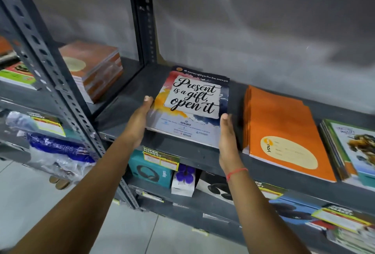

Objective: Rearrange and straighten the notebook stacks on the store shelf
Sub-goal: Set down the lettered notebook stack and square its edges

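Note:
A thin stack of notebooks [192,103] with a "Present is a gift, open it" cover lies on the grey metal shelf [182,152], its near edge raised slightly. My left hand [140,119] presses flat against the stack's left side. My right hand [228,138] presses flat against its right side, so both hands hold the stack between them. Right of it sits a stack of orange notebooks [284,132], and further right a stack with a green and blue cover [353,148], cut off by the frame edge.
A brown notebook stack [95,67] rests on the neighbouring shelf unit to the left, behind a perforated metal upright [60,87]. Below are boxed headphones [150,170], a white box [183,180] and yellow price labels [160,158]. Plastic-wrapped goods [56,150] lie lower left.

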